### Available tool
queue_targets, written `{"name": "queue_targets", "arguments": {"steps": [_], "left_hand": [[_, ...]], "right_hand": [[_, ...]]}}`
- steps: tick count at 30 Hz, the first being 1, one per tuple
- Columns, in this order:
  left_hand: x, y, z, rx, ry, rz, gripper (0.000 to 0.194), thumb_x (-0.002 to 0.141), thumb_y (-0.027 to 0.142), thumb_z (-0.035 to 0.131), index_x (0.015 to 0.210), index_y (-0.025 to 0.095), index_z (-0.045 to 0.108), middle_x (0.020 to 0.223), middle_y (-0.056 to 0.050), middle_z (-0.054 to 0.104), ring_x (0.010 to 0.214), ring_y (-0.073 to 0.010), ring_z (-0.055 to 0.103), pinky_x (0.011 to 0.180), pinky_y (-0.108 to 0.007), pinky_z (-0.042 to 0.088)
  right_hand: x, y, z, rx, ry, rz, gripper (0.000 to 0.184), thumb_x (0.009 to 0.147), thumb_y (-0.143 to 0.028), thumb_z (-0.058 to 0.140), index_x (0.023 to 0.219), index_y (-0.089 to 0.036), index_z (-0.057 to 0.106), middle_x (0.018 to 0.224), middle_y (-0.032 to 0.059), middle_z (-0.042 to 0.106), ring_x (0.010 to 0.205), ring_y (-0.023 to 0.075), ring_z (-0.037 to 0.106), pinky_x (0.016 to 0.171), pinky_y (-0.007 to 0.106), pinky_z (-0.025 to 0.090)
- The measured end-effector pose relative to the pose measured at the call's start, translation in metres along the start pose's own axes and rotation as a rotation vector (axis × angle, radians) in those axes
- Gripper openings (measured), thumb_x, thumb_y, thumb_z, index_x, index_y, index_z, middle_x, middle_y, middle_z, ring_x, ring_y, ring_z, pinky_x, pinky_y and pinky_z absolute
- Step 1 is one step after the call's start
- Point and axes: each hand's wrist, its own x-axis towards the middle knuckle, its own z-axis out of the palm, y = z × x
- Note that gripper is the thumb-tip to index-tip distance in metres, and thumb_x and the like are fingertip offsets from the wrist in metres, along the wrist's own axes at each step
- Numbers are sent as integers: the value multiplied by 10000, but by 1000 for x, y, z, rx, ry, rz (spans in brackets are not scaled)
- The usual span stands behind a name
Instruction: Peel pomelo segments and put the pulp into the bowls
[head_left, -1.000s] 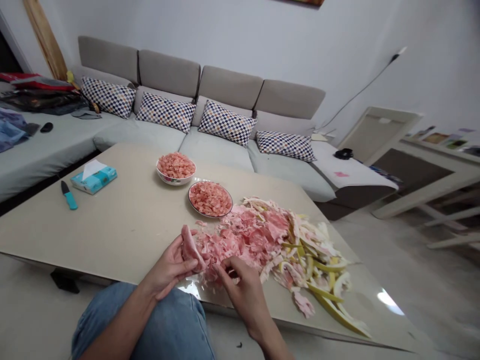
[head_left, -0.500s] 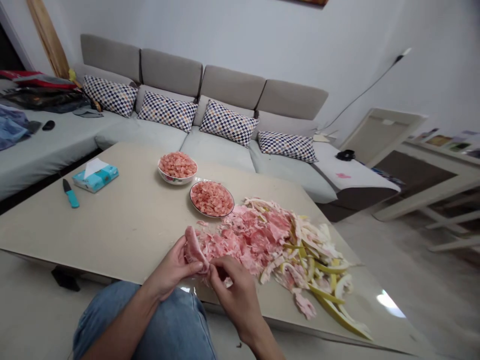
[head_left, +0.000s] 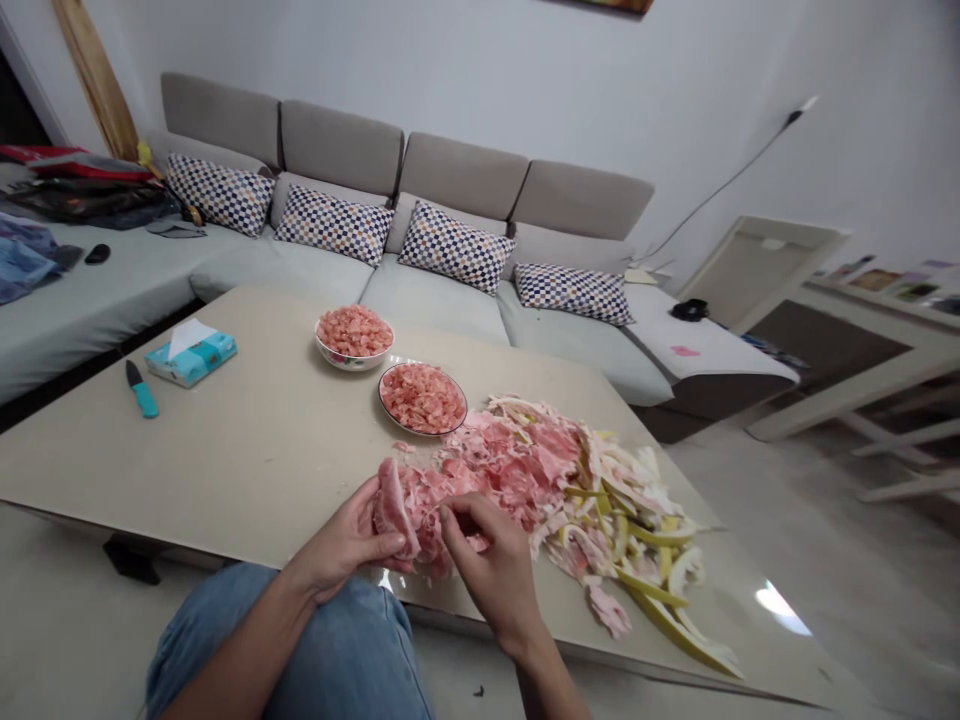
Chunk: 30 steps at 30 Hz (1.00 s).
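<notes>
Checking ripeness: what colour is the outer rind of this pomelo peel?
The rind is yellow, shown best in the head view.

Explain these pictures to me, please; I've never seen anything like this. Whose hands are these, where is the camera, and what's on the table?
No machine here: these are a person's bare hands, filmed by a camera on their head, looking forward and down. On the table lie a heap of pink pomelo flesh with yellow peel, plus a bowl and a plate of pink pieces. The left hand holds a pink piece; the right hand is over the heap.
</notes>
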Motion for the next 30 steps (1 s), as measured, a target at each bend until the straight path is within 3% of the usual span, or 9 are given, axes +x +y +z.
{"name": "queue_targets", "arguments": {"steps": [5, 8, 11, 15, 18, 20, 23, 30], "left_hand": [[0, 0, 1, 14, 2, 21, 854, 697, 211, 796, 1427, 263, 357, 1229, -123, 578, 878, -200, 615, 665, -300, 568], [1, -1, 0, 26, 2, 40, 828, 701, 207, 793, 1416, 252, 380, 1130, -106, 614, 837, -186, 610, 626, -265, 547], [2, -3, -1, 49, -9, 49, 794, 714, 203, 784, 1408, 242, 399, 989, -77, 643, 769, -164, 603, 599, -240, 517], [3, -4, -2, 72, 13, 56, 794, 725, 194, 776, 1414, 247, 384, 1008, -74, 642, 789, -164, 599, 600, -228, 499], [4, -4, -1, 83, 21, 46, 811, 729, 201, 772, 1425, 258, 360, 1129, -96, 622, 844, -182, 605, 621, -246, 513], [4, -5, -1, 80, 19, 43, 816, 726, 202, 773, 1426, 261, 358, 1230, -112, 585, 910, -202, 606, 651, -258, 521], [4, -6, -2, 95, 35, 55, 808, 722, 202, 774, 1421, 261, 372, 1327, -120, 528, 985, -219, 597, 691, -260, 517], [3, -11, -5, 183, 54, 24, 847, 718, 233, 775, 1444, 236, 339, 1401, -131, 485, 1111, -266, 556, 721, -268, 503]], "right_hand": [[0, 11, -13, -46, 45, 29, 140, 885, -231, 540, 891, -198, 676, 831, 55, 698, 696, 170, 644, 624, 270, 515], [-3, 20, -14, -93, 49, 10, 173, 871, -208, 539, 929, -206, 703, 862, 62, 723, 745, 185, 672, 663, 287, 535], [-6, 25, -11, -137, 20, 3, 164, 865, -216, 555, 878, -205, 718, 799, 56, 732, 706, 188, 676, 640, 288, 533], [-8, 24, -5, -151, 10, 23, 172, 866, -280, 600, 750, -204, 701, 700, 49, 705, 626, 183, 653, 582, 283, 518], [-8, 15, -2, -83, 28, -29, 179, 887, -250, 567, 999, -205, 699, 890, 81, 719, 743, 194, 672, 657, 304, 544], [-10, 8, 2, 6, -29, -58, 247, 894, -221, 559, 1117, -218, 664, 992, 88, 710, 828, 191, 675, 716, 307, 554], [-14, 0, 9, 65, -135, -45, 177, 889, -204, 579, 1017, -221, 700, 924, 72, 720, 829, 188, 672, 723, 298, 547], [-16, -3, 17, -115, -192, -21, 166, 852, -141, 551, 811, -191, 704, 724, 43, 685, 669, 178, 624, 621, 271, 476]]}}
